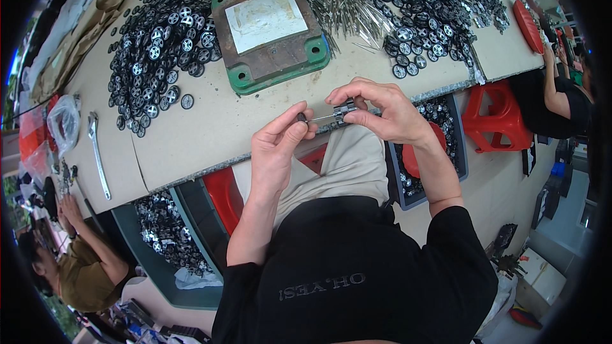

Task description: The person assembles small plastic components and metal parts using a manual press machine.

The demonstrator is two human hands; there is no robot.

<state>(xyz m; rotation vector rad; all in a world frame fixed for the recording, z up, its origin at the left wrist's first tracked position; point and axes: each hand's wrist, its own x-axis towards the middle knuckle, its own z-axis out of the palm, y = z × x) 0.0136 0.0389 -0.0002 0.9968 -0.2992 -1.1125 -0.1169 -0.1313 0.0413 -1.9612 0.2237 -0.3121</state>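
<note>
A dark piece, apparently of matt plastic, is held in the left hand; from it a smooth, bright metal rod is extended toward a glossy plastic-looking block in the right hand. Ahead of both hands, the green-painted metal press base is topped by a matt white sheet. Left of the left hand, a wrench is finished in shiny metal.

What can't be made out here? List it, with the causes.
Head view:
Small black piece: mostly covered by the left hand.
Small black-and-silver block: partly covered by the right hand.
Green metal machine: top cut off by the upper edge.
Blue-grey plastic crate: partly hidden behind the right forearm.
</note>
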